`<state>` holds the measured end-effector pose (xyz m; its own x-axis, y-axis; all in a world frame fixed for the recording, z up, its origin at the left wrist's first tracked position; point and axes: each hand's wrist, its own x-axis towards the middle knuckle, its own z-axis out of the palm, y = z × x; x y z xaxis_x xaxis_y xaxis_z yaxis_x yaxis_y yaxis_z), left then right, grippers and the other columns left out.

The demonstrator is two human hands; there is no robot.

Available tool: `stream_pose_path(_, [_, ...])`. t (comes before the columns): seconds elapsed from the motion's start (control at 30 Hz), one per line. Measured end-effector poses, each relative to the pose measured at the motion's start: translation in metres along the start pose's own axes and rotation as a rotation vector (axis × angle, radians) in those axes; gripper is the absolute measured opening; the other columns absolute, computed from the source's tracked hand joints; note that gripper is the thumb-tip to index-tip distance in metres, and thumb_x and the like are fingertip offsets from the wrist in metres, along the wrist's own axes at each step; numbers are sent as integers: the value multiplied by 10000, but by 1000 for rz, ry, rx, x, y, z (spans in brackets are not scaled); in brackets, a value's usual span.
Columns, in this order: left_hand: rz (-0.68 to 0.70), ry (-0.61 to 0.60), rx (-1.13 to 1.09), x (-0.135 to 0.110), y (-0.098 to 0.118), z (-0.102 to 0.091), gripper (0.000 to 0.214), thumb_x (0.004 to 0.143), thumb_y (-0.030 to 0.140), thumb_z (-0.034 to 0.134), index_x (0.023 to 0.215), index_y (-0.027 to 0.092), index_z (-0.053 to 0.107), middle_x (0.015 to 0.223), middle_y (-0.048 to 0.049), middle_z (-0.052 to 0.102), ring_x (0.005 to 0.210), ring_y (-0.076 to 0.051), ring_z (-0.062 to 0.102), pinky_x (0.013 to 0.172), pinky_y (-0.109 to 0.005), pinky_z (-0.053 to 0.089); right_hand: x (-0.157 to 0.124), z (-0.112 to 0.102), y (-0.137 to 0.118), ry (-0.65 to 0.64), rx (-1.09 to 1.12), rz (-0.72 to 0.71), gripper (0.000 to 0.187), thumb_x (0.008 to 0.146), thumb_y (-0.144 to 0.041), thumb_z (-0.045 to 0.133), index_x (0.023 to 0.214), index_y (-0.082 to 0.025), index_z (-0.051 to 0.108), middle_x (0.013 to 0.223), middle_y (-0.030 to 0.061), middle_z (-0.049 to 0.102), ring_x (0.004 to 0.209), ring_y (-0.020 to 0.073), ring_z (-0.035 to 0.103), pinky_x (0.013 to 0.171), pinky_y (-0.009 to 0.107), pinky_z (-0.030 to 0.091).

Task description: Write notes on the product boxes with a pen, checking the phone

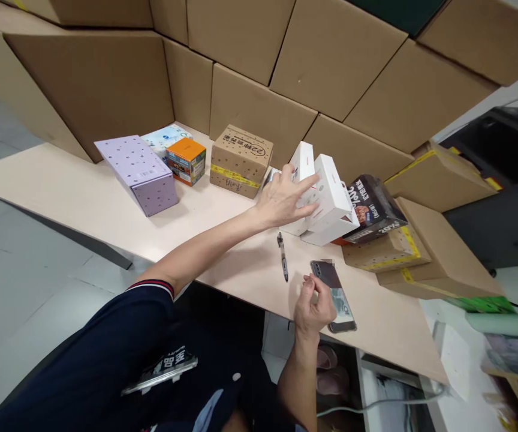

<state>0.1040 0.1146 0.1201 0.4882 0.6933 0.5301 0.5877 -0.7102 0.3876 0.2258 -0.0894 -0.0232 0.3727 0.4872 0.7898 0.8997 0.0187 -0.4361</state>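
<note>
Left hand (286, 198) spread at two white boxes (333, 189), right hand (316, 306) curled by the phone (342, 307)

Head view: the table (236, 225) has its front edge slanting down rightward, both forearms crossing it. Stacked cartons (259, 108) wall the back. An open strip of tabletop runs between the purple box (135, 171) and the left forearm; a pen (283, 257) lies between the hands.

Left arm stretches out, fingers fanned wide over the tilted white boxes; firm contact cannot be told. Right hand makes a loose fist at the phone's near side.

A brown box (241, 159) carries a ringed "22" and yellow tape. Print on the black box (371, 207) appears upside down, with a percent sign.
</note>
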Motion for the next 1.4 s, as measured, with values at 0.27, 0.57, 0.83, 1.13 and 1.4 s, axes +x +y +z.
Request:
stream_pose_path(0.27, [-99,238,-128,-27,-38,-20,476,864,164,596,1340,171,586,1234,-129,636,1081,-263,659,884,-389,586,0,-3,3,-58,1,25,247,1007,-361,553,985,-173,712,795,81,784,655,182,728,681,311,585])
stream_pose_path(0.57, [-400,468,-741,-133,-97,-89,467,740,200,686,1206,209,663,1007,-34,728,718,-117,634,574,-203,526,4,4,-17,-108,163,150,248,988,-362,571,1011,-166,722,862,103,779,759,206,746,745,343,599])
stream_pose_path(0.83, [-561,214,-991,-157,-105,-66,527,716,254,749,1240,214,707,999,-42,752,781,-136,641,625,-214,502,9,29,-56,-376,442,415,643,1005,-487,511,1556,-168,422,1448,229,618,1107,259,730,862,397,618])
stream_pose_path(1.13, [-634,120,-891,-161,-105,-47,535,859,308,627,1386,215,640,1116,-71,747,857,-176,681,710,-275,558,5,31,-57,-510,400,407,617,987,-482,554,1526,-188,494,1336,171,713,1102,258,729,880,394,623])
stream_pose_path(1.4, [-530,131,-914,-170,-118,-41,623,931,450,676,1493,216,544,1403,-114,664,1193,-247,663,1032,-387,548,2,31,-54,-528,455,336,679,969,-445,617,1572,-196,430,1414,178,658,1170,268,704,977,448,609])
